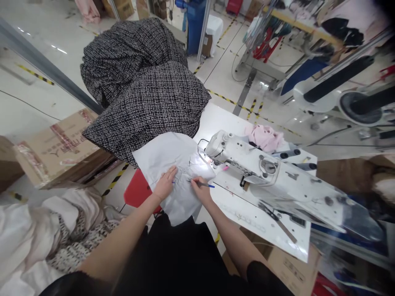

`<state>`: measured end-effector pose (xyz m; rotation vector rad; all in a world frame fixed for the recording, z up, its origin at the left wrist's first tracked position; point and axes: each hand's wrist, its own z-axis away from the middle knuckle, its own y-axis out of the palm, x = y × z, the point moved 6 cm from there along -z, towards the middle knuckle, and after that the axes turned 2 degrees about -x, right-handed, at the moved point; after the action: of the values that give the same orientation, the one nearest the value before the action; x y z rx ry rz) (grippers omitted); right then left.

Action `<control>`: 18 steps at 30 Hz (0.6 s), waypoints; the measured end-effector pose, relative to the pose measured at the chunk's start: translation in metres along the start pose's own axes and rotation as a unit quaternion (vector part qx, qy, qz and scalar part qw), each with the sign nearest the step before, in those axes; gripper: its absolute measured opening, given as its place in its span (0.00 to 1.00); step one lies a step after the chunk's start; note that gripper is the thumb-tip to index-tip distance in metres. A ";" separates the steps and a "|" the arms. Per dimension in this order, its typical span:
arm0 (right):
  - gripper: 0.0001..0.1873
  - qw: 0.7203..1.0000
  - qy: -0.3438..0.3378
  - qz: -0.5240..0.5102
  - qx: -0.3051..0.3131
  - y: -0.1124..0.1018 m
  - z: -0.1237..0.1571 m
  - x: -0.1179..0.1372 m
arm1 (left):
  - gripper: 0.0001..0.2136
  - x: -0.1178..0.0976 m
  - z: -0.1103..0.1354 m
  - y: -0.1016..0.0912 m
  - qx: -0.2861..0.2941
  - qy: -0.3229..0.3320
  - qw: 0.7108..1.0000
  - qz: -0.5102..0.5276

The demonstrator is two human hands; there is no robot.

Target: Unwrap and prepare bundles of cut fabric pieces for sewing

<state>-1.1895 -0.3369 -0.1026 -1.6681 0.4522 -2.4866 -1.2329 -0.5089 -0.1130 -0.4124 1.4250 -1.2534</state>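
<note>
Pen first: blue pen (202, 184) in the right hand (201, 191), long axis near horizontal in frame, tip pointing frame-left toward the other hand, blue end pointing right. Tip is over the white sheet (182, 158); can't tell if it's in contact. Sheet looks like pattern paper or thin pale fabric, can't tell which. Creased, irregular outline, longer axis running roughly top to bottom in frame, lying at centre, with its near edge overhanging the table edge toward the person.

Hands are apart but near each other, both on the sheet. Left hand (165, 183) is flat on it, fingers pointing up-right, not gripping anything. Right hand is pinched on the pen, heel resting on the sheet.

Around it: white sewing table (259, 218) runs lower right, industrial sewing machine (247, 164) just right of the sheet, its head end almost touching the sheet's right edge. Pink cloth (263, 137) sits behind the machine. Large bundle of black-and-white woven fabric (145, 107) is upper centre, touching the sheet's top edge. Red seat (138, 191) is left of the left hand, below the table edge. Cardboard box (58, 148) at left, patterned cloth pile (52, 222) lower left.
</note>
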 end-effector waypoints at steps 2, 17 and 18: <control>0.12 1.000 -0.002 0.012 0.005 0.000 -0.001 0.002 | 0.26 0.000 0.001 0.001 -0.003 -0.004 1.000 -0.011; 0.11 0.998 -0.024 0.061 0.018 0.001 0.000 0.011 | 0.28 0.006 0.003 -0.001 -0.041 0.003 0.999 0.035; 0.11 0.997 -0.026 0.062 0.025 0.002 -0.001 0.012 | 0.28 0.006 0.003 -0.001 -0.041 0.002 0.999 0.035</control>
<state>-1.1948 -0.3414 -0.0930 -1.6297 0.4696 -2.3418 -1.2326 -0.5152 -0.1140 -0.4127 1.4851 -1.1425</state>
